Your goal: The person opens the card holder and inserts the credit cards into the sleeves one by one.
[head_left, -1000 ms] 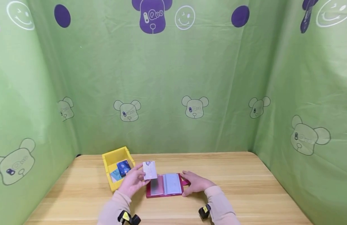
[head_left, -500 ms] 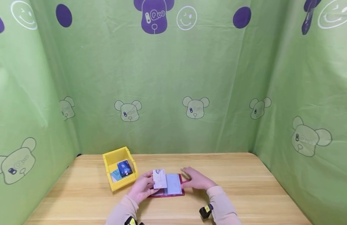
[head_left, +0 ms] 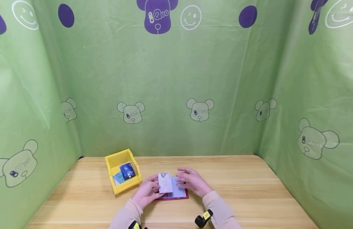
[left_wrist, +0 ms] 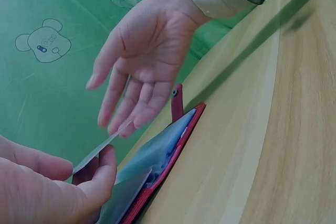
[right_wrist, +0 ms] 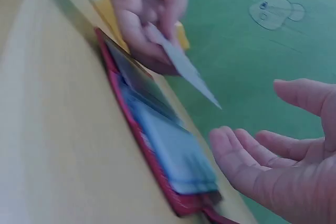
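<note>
Two bare hands work over a pale wooden table point(head_left: 250, 190). The left hand point(head_left: 147, 190) pinches a whitish card point(head_left: 165, 183) between thumb and fingers; the card sticks out from its fingertips toward the other hand, raised and tilted. Across from it, the right hand point(head_left: 193, 182) holds nothing: its fingers are loosely bent and the thumb stands away from them, with the fingertips near the free end of the card. Below both hands, a red card holder point(right_wrist: 178, 156) lies opened out on the table, its clear sleeves facing up and partly hidden by the card. Its short red strap point(left_wrist: 177, 103) is on the right hand's side.

Beyond the left hand and to its left sits a yellow box point(head_left: 116, 190), set at an angle, with a dark blue card point(head_left: 127, 171) partly covering a light blue card point(head_left: 119, 178) inside.

The wood grain runs crosswise in front of the person, and the table's far corners are rounded. Past the hands and on either side hangs green cloth point(head_left: 165, 70), printed with bear heads, purple dots and winking faces, creased in places. Behind the right hand, a black wrist camera point(head_left: 204, 218) sits by the pale sleeve point(head_left: 220, 208).
</note>
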Motion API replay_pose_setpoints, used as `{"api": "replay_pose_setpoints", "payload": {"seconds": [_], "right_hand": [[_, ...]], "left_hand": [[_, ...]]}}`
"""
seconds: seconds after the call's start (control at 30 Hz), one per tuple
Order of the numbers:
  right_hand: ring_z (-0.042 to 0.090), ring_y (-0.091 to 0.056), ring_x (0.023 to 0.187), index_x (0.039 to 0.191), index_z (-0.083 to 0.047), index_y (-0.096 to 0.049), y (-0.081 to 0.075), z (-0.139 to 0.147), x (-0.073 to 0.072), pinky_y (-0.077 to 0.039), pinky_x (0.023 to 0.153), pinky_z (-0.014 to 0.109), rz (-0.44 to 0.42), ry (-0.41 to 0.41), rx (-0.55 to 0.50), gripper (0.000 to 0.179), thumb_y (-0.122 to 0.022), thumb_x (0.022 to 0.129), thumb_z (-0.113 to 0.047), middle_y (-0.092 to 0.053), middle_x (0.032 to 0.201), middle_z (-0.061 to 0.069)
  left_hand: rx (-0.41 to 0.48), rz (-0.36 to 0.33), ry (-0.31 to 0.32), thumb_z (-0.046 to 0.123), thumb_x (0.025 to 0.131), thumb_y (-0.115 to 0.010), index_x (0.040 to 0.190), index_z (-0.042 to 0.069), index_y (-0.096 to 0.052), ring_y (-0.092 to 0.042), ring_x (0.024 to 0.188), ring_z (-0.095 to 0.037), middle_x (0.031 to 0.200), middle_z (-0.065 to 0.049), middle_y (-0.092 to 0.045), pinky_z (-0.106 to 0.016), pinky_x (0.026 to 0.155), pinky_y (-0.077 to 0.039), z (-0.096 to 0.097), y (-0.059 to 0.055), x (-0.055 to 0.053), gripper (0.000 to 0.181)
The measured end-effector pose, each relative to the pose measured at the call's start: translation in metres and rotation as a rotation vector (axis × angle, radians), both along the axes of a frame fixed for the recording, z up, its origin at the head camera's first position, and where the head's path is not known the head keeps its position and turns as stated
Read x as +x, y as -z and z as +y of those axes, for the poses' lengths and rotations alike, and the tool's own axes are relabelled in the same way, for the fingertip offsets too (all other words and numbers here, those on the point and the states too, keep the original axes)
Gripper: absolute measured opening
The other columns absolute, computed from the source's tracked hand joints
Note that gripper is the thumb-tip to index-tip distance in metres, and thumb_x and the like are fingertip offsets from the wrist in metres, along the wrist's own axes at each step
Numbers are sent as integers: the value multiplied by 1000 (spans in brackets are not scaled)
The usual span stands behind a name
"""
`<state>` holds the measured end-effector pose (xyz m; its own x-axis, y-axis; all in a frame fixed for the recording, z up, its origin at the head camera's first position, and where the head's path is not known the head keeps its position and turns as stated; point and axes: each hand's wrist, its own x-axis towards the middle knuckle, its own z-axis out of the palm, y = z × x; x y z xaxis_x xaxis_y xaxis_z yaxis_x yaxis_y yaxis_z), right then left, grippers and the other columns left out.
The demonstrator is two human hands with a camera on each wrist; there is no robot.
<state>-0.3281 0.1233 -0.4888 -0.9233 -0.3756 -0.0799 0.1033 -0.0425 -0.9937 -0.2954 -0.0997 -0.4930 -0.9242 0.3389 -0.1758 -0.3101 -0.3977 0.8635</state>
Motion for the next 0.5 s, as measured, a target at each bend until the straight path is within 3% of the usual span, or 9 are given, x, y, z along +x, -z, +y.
{"api": "replay_pose_setpoints", "payload": {"seconds": [0.2,0.5], "right_hand": [[18,-62,89,141,10,-36,11,-13,3,-59,83,32,-112,-56,-39,58,-60,93,-12,-63,106,12],[13,-63,78,134,10,-43,16,-18,6,-58,71,25,-104,-63,-56,50,-60,89,-5,-65,90,5]], "left_hand": [[-10,9,3,-16,86,-34,152,-6,-6,-42,134,-41,155,-35,-15,-61,114,-34,0,2,0,72],[19,11,14,-17,85,-35,152,-7,-9,-50,126,-34,154,-36,-19,-58,113,-36,0,5,-2,72]]}}
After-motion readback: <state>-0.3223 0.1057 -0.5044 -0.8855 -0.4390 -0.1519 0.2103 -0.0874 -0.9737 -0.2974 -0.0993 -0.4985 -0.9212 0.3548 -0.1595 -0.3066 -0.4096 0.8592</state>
